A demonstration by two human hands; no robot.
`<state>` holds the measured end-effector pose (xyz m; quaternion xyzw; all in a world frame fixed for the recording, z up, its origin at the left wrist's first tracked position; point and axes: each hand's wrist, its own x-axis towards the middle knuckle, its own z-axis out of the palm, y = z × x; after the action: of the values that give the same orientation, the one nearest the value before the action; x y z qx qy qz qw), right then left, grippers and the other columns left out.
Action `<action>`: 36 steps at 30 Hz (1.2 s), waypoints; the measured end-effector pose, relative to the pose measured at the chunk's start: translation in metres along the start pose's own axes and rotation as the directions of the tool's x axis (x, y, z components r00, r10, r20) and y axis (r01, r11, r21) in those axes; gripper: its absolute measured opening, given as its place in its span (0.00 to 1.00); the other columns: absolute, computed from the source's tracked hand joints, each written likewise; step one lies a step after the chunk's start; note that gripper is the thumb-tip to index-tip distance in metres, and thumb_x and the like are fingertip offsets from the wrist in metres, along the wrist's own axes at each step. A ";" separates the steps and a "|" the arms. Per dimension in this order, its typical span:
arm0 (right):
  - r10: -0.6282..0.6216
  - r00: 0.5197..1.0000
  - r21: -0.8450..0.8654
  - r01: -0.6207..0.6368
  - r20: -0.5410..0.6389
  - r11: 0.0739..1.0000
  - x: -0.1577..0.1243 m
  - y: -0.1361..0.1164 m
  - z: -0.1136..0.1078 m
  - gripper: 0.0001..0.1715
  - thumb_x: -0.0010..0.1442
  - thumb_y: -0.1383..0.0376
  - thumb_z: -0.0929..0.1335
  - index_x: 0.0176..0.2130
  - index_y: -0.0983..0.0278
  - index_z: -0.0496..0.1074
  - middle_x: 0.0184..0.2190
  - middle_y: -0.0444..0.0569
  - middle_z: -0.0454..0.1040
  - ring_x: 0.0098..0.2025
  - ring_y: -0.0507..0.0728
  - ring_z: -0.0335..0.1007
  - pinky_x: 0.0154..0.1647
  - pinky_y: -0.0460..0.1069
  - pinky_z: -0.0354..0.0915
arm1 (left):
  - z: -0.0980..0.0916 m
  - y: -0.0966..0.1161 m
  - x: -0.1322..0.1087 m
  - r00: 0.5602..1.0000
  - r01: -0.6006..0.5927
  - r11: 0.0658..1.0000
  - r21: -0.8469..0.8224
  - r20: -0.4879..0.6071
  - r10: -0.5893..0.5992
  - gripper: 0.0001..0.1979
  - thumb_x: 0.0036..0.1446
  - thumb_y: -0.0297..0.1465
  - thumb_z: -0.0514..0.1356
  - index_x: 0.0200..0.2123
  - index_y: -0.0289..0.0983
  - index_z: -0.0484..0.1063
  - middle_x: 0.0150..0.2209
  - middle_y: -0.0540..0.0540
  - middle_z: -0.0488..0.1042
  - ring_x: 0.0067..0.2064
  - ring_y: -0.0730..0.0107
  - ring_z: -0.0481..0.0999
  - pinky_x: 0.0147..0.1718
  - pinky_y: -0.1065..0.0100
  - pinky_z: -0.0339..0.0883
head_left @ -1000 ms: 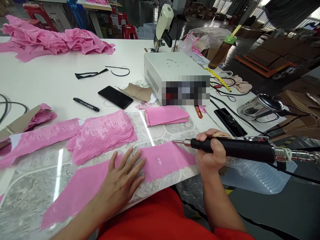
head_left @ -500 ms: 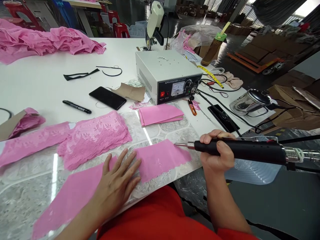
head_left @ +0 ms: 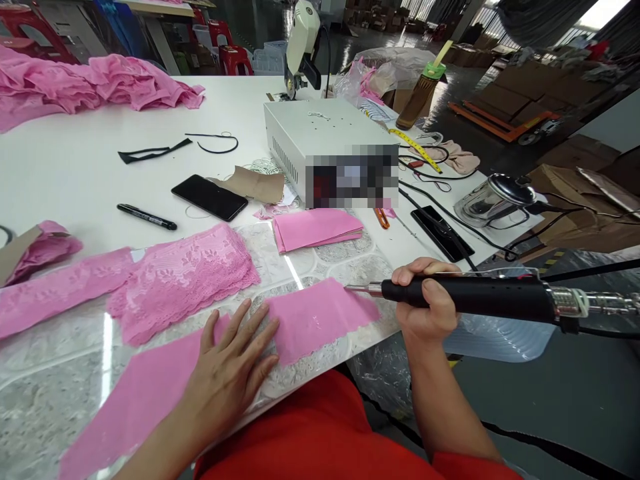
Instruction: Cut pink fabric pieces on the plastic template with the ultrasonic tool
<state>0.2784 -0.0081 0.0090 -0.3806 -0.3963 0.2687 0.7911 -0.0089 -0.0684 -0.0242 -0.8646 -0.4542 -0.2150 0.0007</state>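
Note:
My left hand (head_left: 234, 360) lies flat with fingers spread on pink fabric. One fabric piece (head_left: 145, 393) runs under the palm toward the lower left; another, a lace-edged pink piece (head_left: 317, 320), lies at the fingertips. My right hand (head_left: 429, 300) is wrapped round a black handheld ultrasonic welder (head_left: 490, 297), held nearly level above the table's right edge. Its thin metal tip points left and meets the upper right edge of the lace-edged piece; whether it presses down I cannot tell. Beyond that piece sits a folded pink stack (head_left: 317, 229).
A white generator box (head_left: 320, 127) with a pixelated front stands behind, its cables running right. Lace pieces (head_left: 185, 280), a marker (head_left: 147, 217), a black phone (head_left: 209, 197), orange-handled snips (head_left: 381, 218), another dark phone (head_left: 442, 233) and a glass jug (head_left: 495, 200) lie around.
The whole view has shifted slightly, so things sit a little further left. Both hands, the welder and the fabric keep nearly the same places relative to each other.

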 end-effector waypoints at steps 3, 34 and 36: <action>0.010 1.000 -0.009 -0.010 0.009 1.000 0.000 -0.001 0.002 0.07 0.45 0.65 0.68 0.28 0.62 0.65 0.27 0.41 0.68 0.23 0.50 0.65 0.26 0.50 0.66 | -0.001 -0.004 0.000 0.998 -0.062 0.997 0.044 0.027 0.061 0.20 0.66 0.34 0.52 0.59 0.40 0.67 0.62 0.41 0.66 0.68 0.52 0.55 0.66 0.47 0.36; -0.014 0.998 0.014 0.015 -0.062 1.000 0.001 -0.013 -0.022 0.06 0.44 0.66 0.67 0.28 0.62 0.69 0.26 0.42 0.69 0.21 0.50 0.65 0.24 0.50 0.65 | -0.003 -0.009 0.003 0.989 -0.149 0.982 0.119 0.014 0.148 0.21 0.65 0.32 0.53 0.60 0.38 0.65 0.62 0.40 0.66 0.69 0.53 0.50 0.67 0.46 0.35; -0.033 0.996 0.007 0.034 -0.088 0.999 0.003 -0.016 -0.028 0.06 0.44 0.66 0.67 0.28 0.62 0.69 0.26 0.42 0.68 0.20 0.50 0.64 0.22 0.49 0.64 | -0.003 -0.009 0.003 0.989 -0.148 0.982 0.115 0.011 0.148 0.20 0.65 0.32 0.53 0.60 0.38 0.65 0.62 0.40 0.66 0.69 0.53 0.50 0.67 0.47 0.34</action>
<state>0.3047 -0.0259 0.0118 -0.3820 -0.3662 0.2399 0.8139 -0.0153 -0.0614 -0.0220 -0.8946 -0.4005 -0.1870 0.0661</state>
